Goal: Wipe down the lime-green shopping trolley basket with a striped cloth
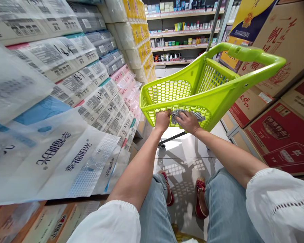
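Observation:
A lime-green plastic shopping cart [218, 91] stands tilted in front of me in a shop aisle, its perforated basket empty. My left hand [162, 120] is closed on the near rim of the basket. My right hand [188, 121] presses a grey-and-white striped cloth [200, 116] against the basket's near wall, fingers curled over it. The cart's curved handle [253, 54] sticks up at the right, away from both hands.
Stacked packs of tissue and toilet paper [66, 101] fill the left side. Red and brown cartons [281, 128] are piled on the right. Shelves of bottles [182, 33] stand at the aisle's far end. The tiled floor [187, 158] shows my red shoes.

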`<act>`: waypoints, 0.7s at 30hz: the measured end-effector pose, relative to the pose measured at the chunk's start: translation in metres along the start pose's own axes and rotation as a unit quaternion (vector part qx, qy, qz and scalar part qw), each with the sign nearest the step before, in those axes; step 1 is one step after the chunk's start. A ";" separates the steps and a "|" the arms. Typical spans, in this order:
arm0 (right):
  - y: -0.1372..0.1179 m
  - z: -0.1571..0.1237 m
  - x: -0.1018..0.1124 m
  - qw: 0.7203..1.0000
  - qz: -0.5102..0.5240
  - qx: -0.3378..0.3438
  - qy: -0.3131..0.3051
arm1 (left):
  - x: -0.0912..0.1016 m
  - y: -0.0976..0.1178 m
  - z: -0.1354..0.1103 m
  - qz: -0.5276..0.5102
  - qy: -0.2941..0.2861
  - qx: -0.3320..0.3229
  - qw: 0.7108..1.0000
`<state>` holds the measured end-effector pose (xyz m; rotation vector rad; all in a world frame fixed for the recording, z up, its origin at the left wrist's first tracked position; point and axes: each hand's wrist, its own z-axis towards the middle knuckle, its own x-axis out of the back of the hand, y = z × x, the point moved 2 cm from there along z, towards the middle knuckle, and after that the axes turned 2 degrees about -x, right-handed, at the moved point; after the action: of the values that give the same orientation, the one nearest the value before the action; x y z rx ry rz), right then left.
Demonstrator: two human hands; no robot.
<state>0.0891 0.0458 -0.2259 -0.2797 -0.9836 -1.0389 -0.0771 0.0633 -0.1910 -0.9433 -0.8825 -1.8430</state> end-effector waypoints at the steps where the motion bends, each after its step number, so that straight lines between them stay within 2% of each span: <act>1: -0.003 -0.007 -0.006 0.999 0.008 0.019 -0.025 | 0.000 0.001 0.000 -0.003 0.000 0.003 1.000; 4: -0.007 -0.020 -0.017 0.995 0.022 0.059 -0.071 | -0.002 0.004 0.001 0.000 -0.010 0.013 1.000; 7: -0.004 -0.019 -0.015 0.996 0.015 0.064 -0.067 | -0.004 0.005 0.002 0.000 -0.011 0.016 1.000; 10: 0.007 -0.004 0.001 0.999 0.005 0.032 -0.034 | -0.005 0.003 0.003 -0.004 -0.006 0.017 1.000; 15: 0.028 0.027 0.043 0.996 -0.009 -0.072 0.054 | -0.007 -0.004 0.005 0.002 -0.002 0.000 1.000; 17: 0.031 0.035 0.051 0.991 -0.014 -0.106 0.077 | -0.007 -0.006 0.006 -0.002 -0.002 -0.002 1.000; 19: 0.028 0.037 0.049 0.991 -0.014 -0.107 0.079 | -0.007 -0.009 0.007 -0.005 -0.005 0.003 1.000; 21: 0.021 0.032 0.035 0.995 -0.009 -0.084 0.061 | -0.007 -0.010 0.008 -0.004 -0.007 0.007 1.000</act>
<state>0.0934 0.0557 -0.1749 -0.3416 -0.7906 -1.1444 -0.0824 0.0763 -0.1951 -0.9472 -0.9064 -1.8366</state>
